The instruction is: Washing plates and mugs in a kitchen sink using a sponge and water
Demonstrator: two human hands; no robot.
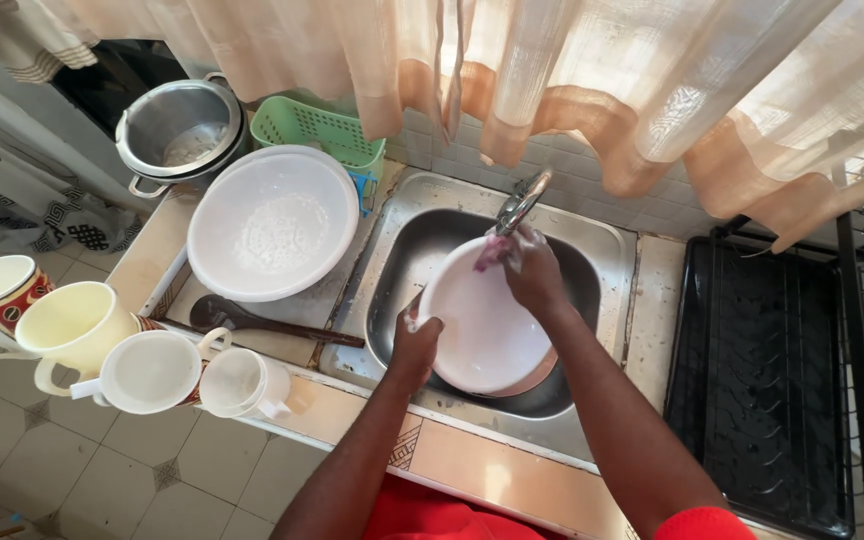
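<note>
The left hand [415,345] grips the near-left rim of a white plate [482,325], fingers curled over its edge with suds on the knuckles; the right hand [532,272] is closed on a pinkish soapy cloth [495,250] and presses it against the plate's upper edge; the plate is held tilted over the steel sink [592,262], its face turned up toward the camera, with a brownish dish [537,378] showing just under its lower rim; the tap [522,200] reaches out over the basin directly above the right hand. To the left of the sink, on the drainer, sits a large white plastic bowl [272,225]; a dark ladle [252,320] lies just in front of it, its handle pointing toward the basin; behind the bowl stand a steel pot [180,130] and a green plastic basket [317,128]. Along the counter's near-left edge four mugs [152,370] are lined up, mouths facing up. To the right of the sink a black dish rack tray [762,390] lies on the counter; a peach curtain [592,70] hangs above the sink.
</note>
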